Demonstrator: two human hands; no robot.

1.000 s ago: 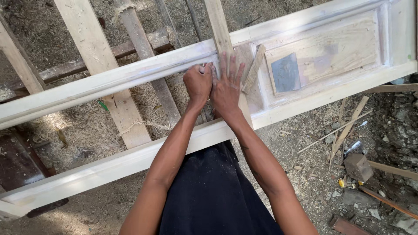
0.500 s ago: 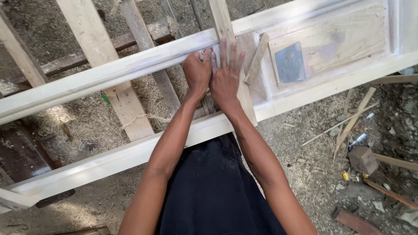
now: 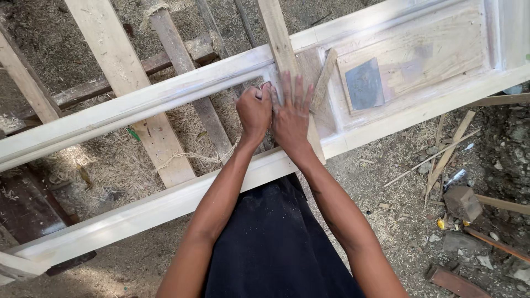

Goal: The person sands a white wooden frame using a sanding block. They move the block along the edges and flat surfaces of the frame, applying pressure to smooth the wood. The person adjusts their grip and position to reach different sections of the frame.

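Two hands on a stiff, heavy frame (image 3: 165,96) — left hand (image 3: 254,113) fisted on something hidden, right hand (image 3: 291,118) flat, fingers spread — best gripped by its rails.

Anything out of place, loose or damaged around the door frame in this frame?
Nothing looks damaged. Two loose items lie inside the door frame: a grey sandpaper sheet lying on the recessed panel and a small wooden stick lying aslant beside it. Wood offcuts and shavings litter the ground at right.
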